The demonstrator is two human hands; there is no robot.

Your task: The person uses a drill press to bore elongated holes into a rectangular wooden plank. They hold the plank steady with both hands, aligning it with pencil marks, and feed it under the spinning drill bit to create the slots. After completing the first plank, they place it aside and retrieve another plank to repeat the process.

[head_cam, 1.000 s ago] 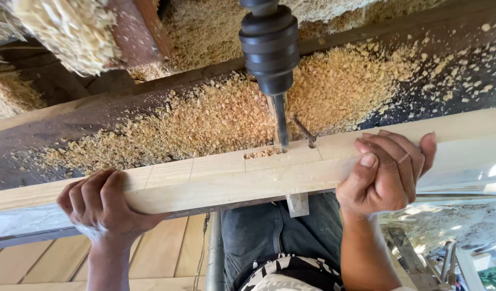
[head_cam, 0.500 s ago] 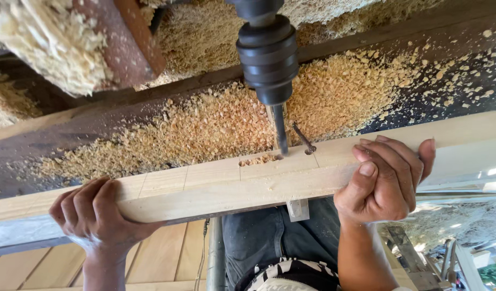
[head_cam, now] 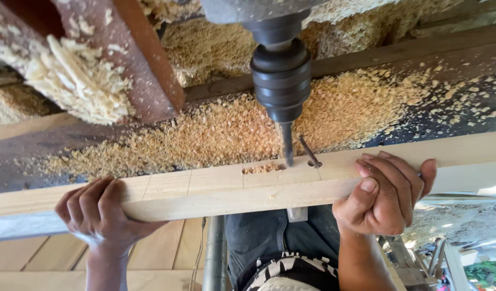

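A long pale wooden beam point(head_cam: 215, 191) lies across the machine table in front of me, marked with pencil lines. My left hand point(head_cam: 99, 215) grips its near edge on the left. My right hand point(head_cam: 385, 194) grips it on the right, thumb on the front face. A dark drill chuck point(head_cam: 281, 81) hangs above the beam. Its bit point(head_cam: 287, 145) stands at the right end of a slot point(head_cam: 264, 168) packed with chips. A nail point(head_cam: 310, 152) sticks up at a slant just right of the bit.
Heaps of sawdust point(head_cam: 204, 134) cover the dark table behind the beam. A reddish machine part point(head_cam: 124, 59) with shavings on it stands at the upper left. Below the beam are a metal post point(head_cam: 214, 253), my dark trousers point(head_cam: 275, 242) and wooden boards point(head_cam: 151, 258).
The view has drawn closer. The beam has shifted, and the slot of chips now shows left of the bit. Both hands keep their grip.
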